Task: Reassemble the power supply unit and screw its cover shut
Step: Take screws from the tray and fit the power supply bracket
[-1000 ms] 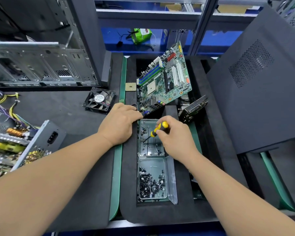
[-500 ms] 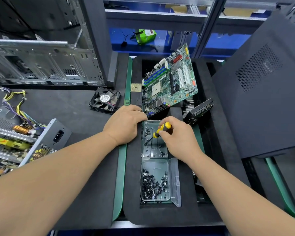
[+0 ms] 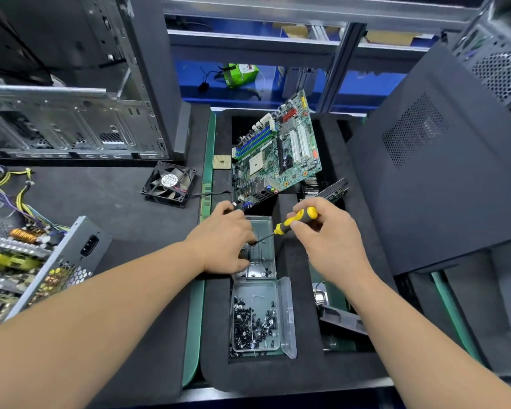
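The open power supply unit (image 3: pixel 42 261) lies at the left on the black mat, with its circuit board, coils and wire bundle exposed. A clear screw box (image 3: pixel 266 231) sits in a foam cutout in the middle; its lower compartment (image 3: pixel 254 317) holds several dark screws. My left hand (image 3: pixel 224 243) reaches into the upper compartment, fingers curled down, and seems to pinch a small screw at the screwdriver's tip. My right hand (image 3: pixel 331 240) grips the yellow and black screwdriver (image 3: pixel 295 222), which slants down to the left.
A black fan (image 3: pixel 169 184) lies on the mat behind my left hand, its wire running right. A green motherboard (image 3: pixel 278 154) leans behind the box, a CPU chip (image 3: pixel 221 163) beside it. A dark case panel (image 3: pixel 440 172) stands right; a bare chassis (image 3: pixel 71 125) back left.
My left hand has moved from the mat beside the box into the upper compartment. My right hand has lifted the screwdriver up and to the right, out of the box.
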